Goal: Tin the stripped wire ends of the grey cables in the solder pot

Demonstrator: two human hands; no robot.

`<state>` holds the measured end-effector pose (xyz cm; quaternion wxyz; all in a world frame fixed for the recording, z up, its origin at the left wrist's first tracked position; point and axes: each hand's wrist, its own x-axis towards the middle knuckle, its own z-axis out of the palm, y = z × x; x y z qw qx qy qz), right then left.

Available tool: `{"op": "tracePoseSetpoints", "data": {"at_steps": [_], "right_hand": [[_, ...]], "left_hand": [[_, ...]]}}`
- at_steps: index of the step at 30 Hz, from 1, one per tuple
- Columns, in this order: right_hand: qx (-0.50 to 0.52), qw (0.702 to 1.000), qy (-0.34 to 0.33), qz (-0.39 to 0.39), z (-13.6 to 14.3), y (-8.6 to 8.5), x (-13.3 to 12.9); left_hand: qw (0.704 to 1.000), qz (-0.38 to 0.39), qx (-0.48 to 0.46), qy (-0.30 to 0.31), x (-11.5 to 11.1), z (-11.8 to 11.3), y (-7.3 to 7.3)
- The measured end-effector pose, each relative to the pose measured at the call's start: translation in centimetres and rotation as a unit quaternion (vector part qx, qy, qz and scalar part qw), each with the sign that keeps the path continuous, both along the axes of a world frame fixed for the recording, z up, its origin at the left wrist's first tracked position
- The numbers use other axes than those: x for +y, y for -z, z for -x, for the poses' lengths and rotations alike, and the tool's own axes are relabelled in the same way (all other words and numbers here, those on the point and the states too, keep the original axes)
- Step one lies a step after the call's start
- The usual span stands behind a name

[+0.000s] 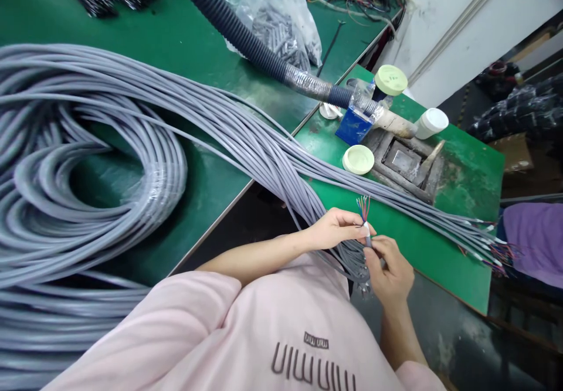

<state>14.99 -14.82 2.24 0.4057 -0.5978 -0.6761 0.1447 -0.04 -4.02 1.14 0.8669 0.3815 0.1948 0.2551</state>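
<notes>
My left hand (338, 228) pinches the end of a grey multi-core cable (368, 242) near a white wrapped band. Fanned-out thin coloured wires (363, 206) stick up from that end, above my fingers. Just below, my right hand (390, 265) is closed on the same cable's grey jacket. A bundle of grey cables (264, 145) runs from the left across the tables. Some of its ends hang under my hands by my lap, while others lie to the right with their coloured wires (499, 253) bared.
Large cable coils (162, 186) cover the left table. A black ribbed hose (237, 27) reaches down to a solder pot (404, 159) with a brush-like tool. Around it stand a white tub (431, 122), a pale lid (358, 159) and a blue box (353, 125). A person's purple sleeve (534, 241) shows at right.
</notes>
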Motion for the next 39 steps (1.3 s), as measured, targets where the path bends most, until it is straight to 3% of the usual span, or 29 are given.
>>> {"op": "tracePoseSetpoints", "data": {"at_steps": [8, 18, 23, 28, 32, 37, 39], "right_hand": [[-0.053, 0.998, -0.013, -0.033, 0.1, -0.1, 0.0], [-0.061, 0.997, -0.043, -0.020, 0.1, 0.3, 0.2], [-0.057, 0.995, -0.079, -0.009, 0.3, 0.7, 0.4], [-0.054, 0.994, -0.095, -0.004, 0.8, 1.2, 0.6], [-0.043, 0.996, -0.076, -0.003, 0.4, 1.5, 0.5], [-0.004, 0.999, -0.022, 0.024, -0.7, 1.9, -0.3], [0.008, 0.999, -0.017, 0.027, -0.8, 2.1, -0.5]], "left_hand": [[0.998, -0.055, 0.019, -0.024, 0.2, 0.1, 0.4], [0.998, -0.046, -0.009, -0.046, 0.3, -0.1, 0.5], [0.998, -0.038, 0.030, -0.042, 0.4, 0.1, -0.1], [0.995, -0.049, 0.061, -0.054, 0.0, 0.0, 0.3], [0.996, -0.024, 0.059, -0.065, -0.1, -0.3, 0.5], [1.000, 0.007, 0.004, -0.009, 0.7, -0.2, 0.8], [0.999, 0.021, -0.006, -0.028, 1.0, -0.2, 1.0]]}}
